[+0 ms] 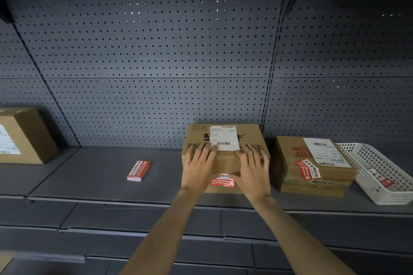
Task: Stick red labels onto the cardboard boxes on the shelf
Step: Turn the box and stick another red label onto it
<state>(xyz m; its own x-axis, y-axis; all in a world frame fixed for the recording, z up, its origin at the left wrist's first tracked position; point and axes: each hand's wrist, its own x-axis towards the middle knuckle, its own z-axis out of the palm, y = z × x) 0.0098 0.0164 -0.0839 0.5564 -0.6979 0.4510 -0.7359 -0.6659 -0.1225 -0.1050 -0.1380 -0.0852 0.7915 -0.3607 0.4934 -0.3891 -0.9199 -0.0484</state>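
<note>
Middle box (225,163): plain brown corrugated cardboard, rectangular, dark print on top, sitting on the shelf (100,176) about centre-right and pushed back near the pegboard (156,51). Red label (223,182) is stuck on its front face, near the top edge. It's a glossy red strip w/ white text rows, a white band on top and a small round mark at the right end. It looks slightly wrinkled. A white paper shipping label (223,137) w/ barcodes lies flat on the box top.

Left hand (197,167) and right hand (253,169) both lie flat on the box top, fingers straight and spread, gripping nothing. The heels of both hands hang over the front edge, either side of the red label.

Right box (288,158) stands just beside it: cardboard, taped seams, red print, w/ a second red label (307,169) folded over its top-front edge. Past that is a white plastic lattice basket (375,163) holding a few red-and-white slips.

Label stack (138,171) lies on the matte grey metal shelf, left of the hands. Left box (31,136) is at the far left edge. The pegboard is dark grey metal w/ an even hole grid.
</note>
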